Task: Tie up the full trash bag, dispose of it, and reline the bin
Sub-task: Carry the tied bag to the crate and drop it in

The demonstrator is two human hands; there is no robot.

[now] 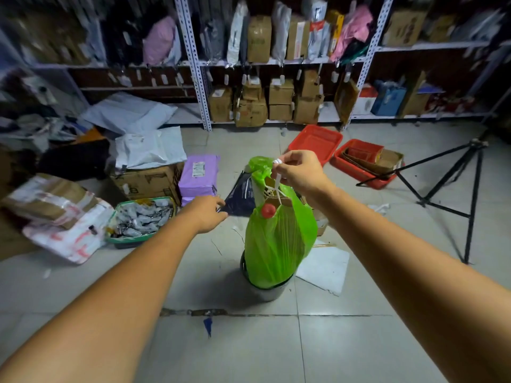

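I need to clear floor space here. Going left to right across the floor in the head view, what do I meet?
Taped white parcel → green-rimmed basket → purple parcel → green trash bag in its bin → red crate → black tripod.

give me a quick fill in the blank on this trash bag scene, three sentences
1. The bag is coloured ____.
2. The ____ hand pinches the bag's top.
3. The bag's bottom sits in the ____.

Missing words: green; right; bin
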